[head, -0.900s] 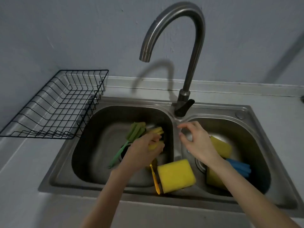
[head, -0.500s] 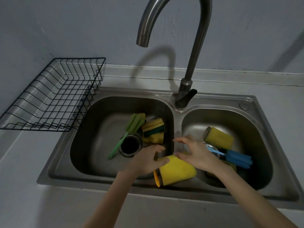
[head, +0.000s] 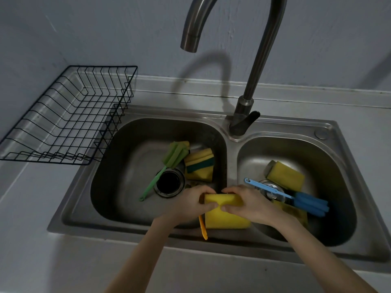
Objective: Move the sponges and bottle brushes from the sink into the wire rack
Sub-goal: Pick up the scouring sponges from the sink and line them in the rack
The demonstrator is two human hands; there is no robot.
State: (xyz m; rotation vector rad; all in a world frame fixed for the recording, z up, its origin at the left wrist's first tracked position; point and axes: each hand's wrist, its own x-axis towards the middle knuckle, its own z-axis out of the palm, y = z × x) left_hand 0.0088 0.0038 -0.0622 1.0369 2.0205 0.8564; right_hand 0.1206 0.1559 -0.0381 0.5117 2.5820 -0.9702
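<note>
**Operator:** Status, largest item first. The double sink (head: 330,132) fills the centre of view. The wire rack (head: 63,123) sits at ten o'clock on the counter and I see nothing in it. The left basin holds a green bottle brush (head: 169,161) and a green-striped sponge (head: 198,163); the right basin holds a blue bottle brush (head: 296,197) and a yellow sponge (head: 285,176) at three o'clock.

**Supervisor:** What has changed?

**Operator:** Half a second ago both hands were only reaching. Now my left hand (head: 190,199) and right hand (head: 249,201) are each curled closed on the top edge of the large yellow sponge (head: 224,216), at six o'clock on the divider. An orange handle (head: 203,229) lies just beside it.

**Supervisor:** Consequence?

**Operator:** I judge the first pickup is secured. No item is transferred yet; the carry toward ten o'clock comes next.
</note>
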